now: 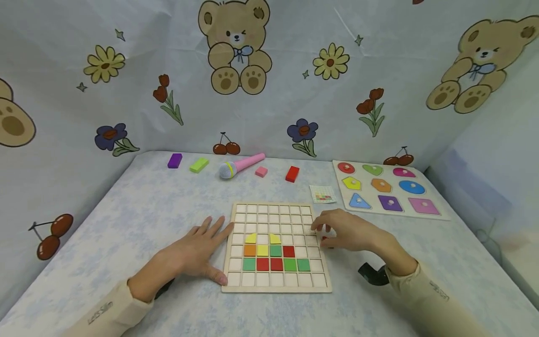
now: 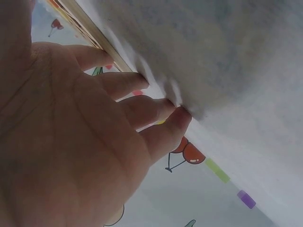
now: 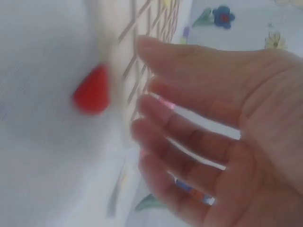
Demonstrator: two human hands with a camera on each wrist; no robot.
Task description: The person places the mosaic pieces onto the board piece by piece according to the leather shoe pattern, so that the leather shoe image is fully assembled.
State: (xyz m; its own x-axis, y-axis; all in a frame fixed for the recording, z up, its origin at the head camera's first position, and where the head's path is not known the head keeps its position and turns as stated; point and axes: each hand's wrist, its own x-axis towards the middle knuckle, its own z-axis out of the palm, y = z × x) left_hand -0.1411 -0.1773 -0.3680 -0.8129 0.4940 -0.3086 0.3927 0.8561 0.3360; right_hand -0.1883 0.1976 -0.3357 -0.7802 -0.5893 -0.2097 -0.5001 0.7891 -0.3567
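A wooden grid board (image 1: 275,293) lies on the table, with coloured square tiles and two yellow cut-corner pieces in some of its cells. My left hand (image 1: 197,250) rests flat at the board's left side, fingers spread, with thumb and index finger against its edge. Over the right edge hovers my right hand (image 1: 349,231), its fingers loosely bent and holding nothing. Below that hand, a red piece (image 3: 92,92) with a pointed end and a rounded end lies on the table beside the board, mostly hidden by the hand in the head view.
Behind the board is a small pattern card (image 1: 323,194). A shape puzzle board (image 1: 429,216) lies at the back right. Along the back are a purple block (image 1: 174,160), a green block (image 1: 199,164), a toy microphone (image 1: 242,166), a pink block (image 1: 261,172) and a red block (image 1: 292,174).
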